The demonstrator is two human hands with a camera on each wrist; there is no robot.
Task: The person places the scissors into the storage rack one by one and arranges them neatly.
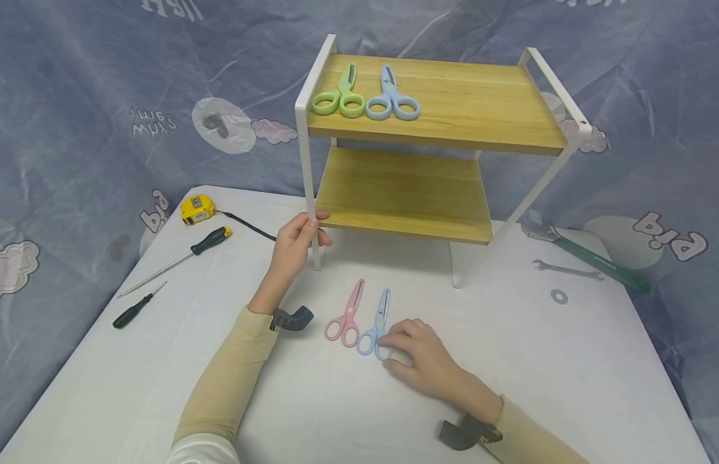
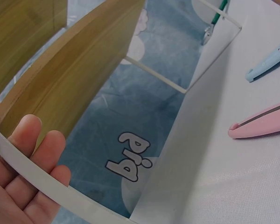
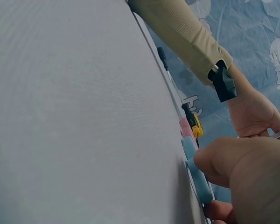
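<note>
My left hand (image 1: 294, 245) grips the white front-left post of a two-tier shelf (image 1: 405, 200) with wooden boards, close to the lower board. In the left wrist view the fingers curl around the white post (image 2: 79, 200). My right hand (image 1: 423, 357) is at the handles of the blue scissors (image 1: 382, 310) lying on the table, thumb and fingers at either side of the right loop. Pink scissors (image 1: 351, 309) lie just left of them, blades pointing toward the shelf. On the top board, green scissors (image 1: 345, 84) and another pair of light-blue scissors (image 1: 388, 80) sit side by side at the left.
At the left of the white table (image 1: 313, 412) lie a yellow tape measure (image 1: 196, 209) with a black strap and two screwdrivers, one long (image 1: 211, 240) and one short (image 1: 133, 312). At the right are a green-handled tool (image 1: 597, 261), a wrench (image 1: 568, 270) and a washer (image 1: 559, 296).
</note>
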